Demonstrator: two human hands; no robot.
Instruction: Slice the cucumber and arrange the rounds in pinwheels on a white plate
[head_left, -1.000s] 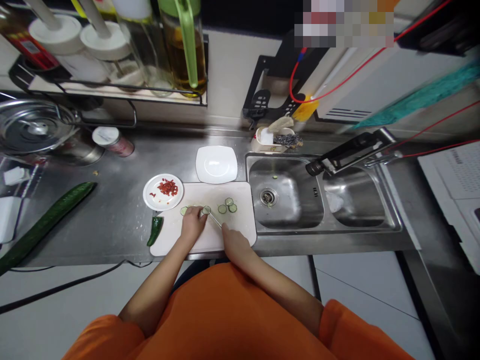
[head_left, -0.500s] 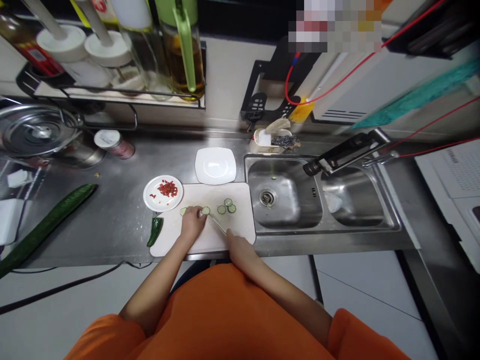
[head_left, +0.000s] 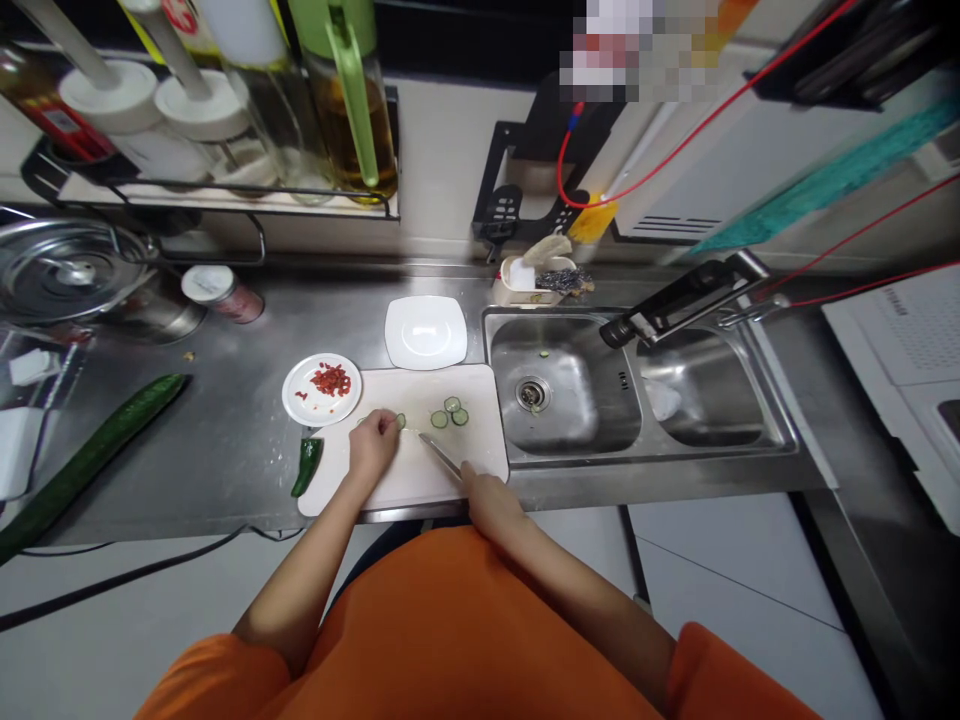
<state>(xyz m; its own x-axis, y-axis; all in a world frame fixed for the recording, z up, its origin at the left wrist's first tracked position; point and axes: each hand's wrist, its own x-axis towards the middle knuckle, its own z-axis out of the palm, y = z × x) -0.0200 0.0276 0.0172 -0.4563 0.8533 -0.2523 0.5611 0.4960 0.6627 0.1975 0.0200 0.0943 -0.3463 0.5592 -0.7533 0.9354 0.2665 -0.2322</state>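
Note:
My left hand (head_left: 373, 445) is over the white cutting board (head_left: 409, 480), its fingertips pinched on a thin cucumber slice (head_left: 400, 421). In my right hand (head_left: 493, 503) is a knife (head_left: 444, 458), gripped by the handle; its blade points up and left above the board, apart from the slice. Several more cucumber slices (head_left: 452, 412) lie in a small cluster on the board's right half. Another slice is partly hidden behind my left hand. A dark green cut piece (head_left: 307, 467), likely cucumber, lies at the board's left edge.
Left of the board's top is a round white plate (head_left: 298, 378) with chopped red pieces (head_left: 331, 380). A squarish white plate (head_left: 425, 330) touches the board's back edge. The double sink (head_left: 570, 385) adjoins on the right. A long cucumber (head_left: 97, 455) lies far left, near a lidded pot (head_left: 82, 270).
My left hand has drawn slightly left with the cucumber slice, which now shows tilted at its fingertips. The knife and my right hand have shifted right, away from the slice.

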